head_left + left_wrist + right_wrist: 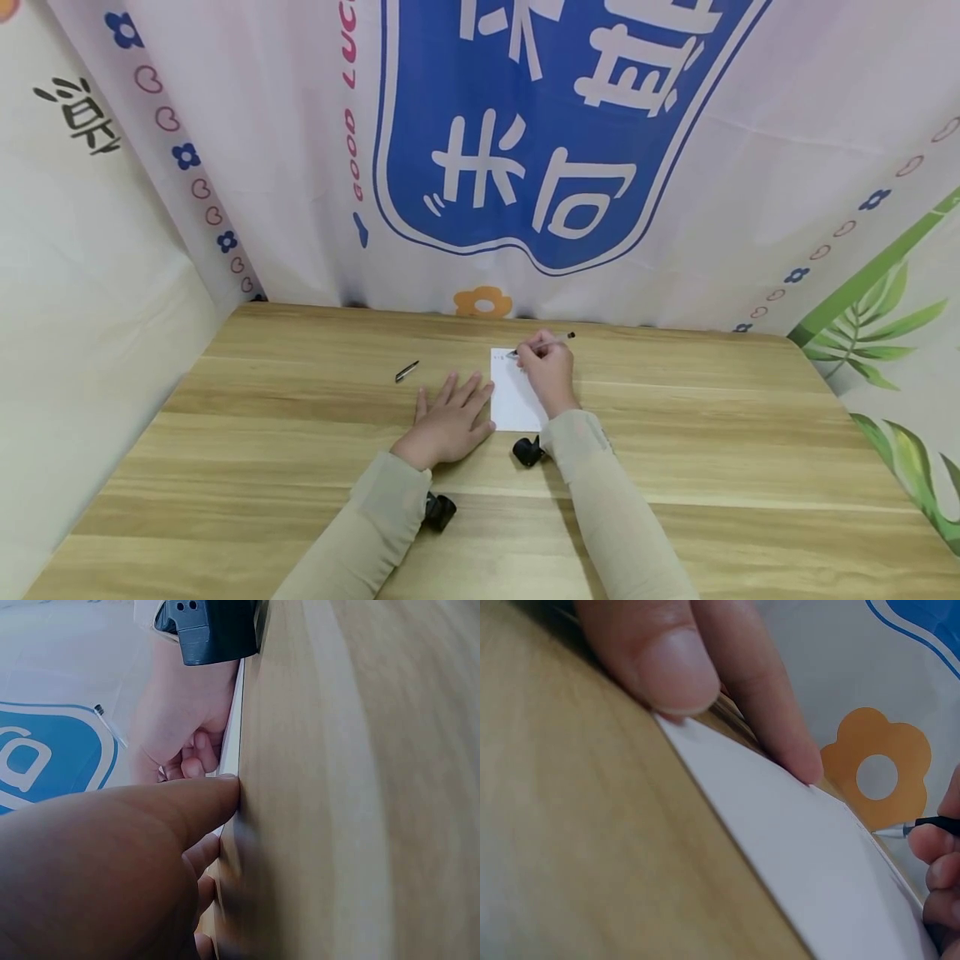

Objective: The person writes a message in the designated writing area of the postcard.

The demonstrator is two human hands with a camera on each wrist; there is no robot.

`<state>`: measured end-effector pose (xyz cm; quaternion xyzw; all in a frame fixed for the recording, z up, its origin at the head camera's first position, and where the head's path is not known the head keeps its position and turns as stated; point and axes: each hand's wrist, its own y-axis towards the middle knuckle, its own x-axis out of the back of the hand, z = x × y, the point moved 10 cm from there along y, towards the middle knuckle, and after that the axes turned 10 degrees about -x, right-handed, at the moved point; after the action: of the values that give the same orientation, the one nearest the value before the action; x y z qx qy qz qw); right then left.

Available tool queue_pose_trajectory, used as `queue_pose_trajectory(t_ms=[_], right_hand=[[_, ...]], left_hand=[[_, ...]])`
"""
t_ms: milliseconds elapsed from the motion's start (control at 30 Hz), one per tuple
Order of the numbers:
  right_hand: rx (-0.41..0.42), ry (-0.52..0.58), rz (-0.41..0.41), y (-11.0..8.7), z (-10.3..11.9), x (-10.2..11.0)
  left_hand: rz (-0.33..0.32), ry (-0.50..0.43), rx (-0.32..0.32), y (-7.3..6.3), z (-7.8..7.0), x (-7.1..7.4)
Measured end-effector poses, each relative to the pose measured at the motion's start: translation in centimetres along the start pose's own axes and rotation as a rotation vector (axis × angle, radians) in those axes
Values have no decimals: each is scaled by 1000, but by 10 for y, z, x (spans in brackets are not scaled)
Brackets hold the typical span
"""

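Note:
A white sheet of paper [513, 404] lies on the wooden table, with small dark marks near its top left. My right hand [551, 373] pinches a pen [553, 340] over the upper part of the sheet; in the right wrist view the pen's tip [889, 832] is at the paper's far end. Spread flat, my left hand [448, 423] rests on the table, its thumb and a fingertip touching the paper's left edge. A dark pen cap [407, 372] lies beyond the left hand, to the left of the sheet.
The wooden table [262, 467] runs back to a printed curtain [300, 167] with a blue emblem. Black wrist cameras [439, 512] sit under both cuffs, the right one close to the paper's near edge. Printed cloth also hangs at both sides.

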<state>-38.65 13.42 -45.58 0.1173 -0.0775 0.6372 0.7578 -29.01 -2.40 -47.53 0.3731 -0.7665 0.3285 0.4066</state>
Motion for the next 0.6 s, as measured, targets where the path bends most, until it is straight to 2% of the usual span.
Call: queue_pose_trajectory(t_ms=[367, 600], right_hand=[[-4, -6, 8, -1, -1, 0], [-16, -9, 6, -1, 0, 1]], left_hand=[[-7, -1, -5, 0, -1, -1], [-16, -3, -15, -3, -7, 5]])
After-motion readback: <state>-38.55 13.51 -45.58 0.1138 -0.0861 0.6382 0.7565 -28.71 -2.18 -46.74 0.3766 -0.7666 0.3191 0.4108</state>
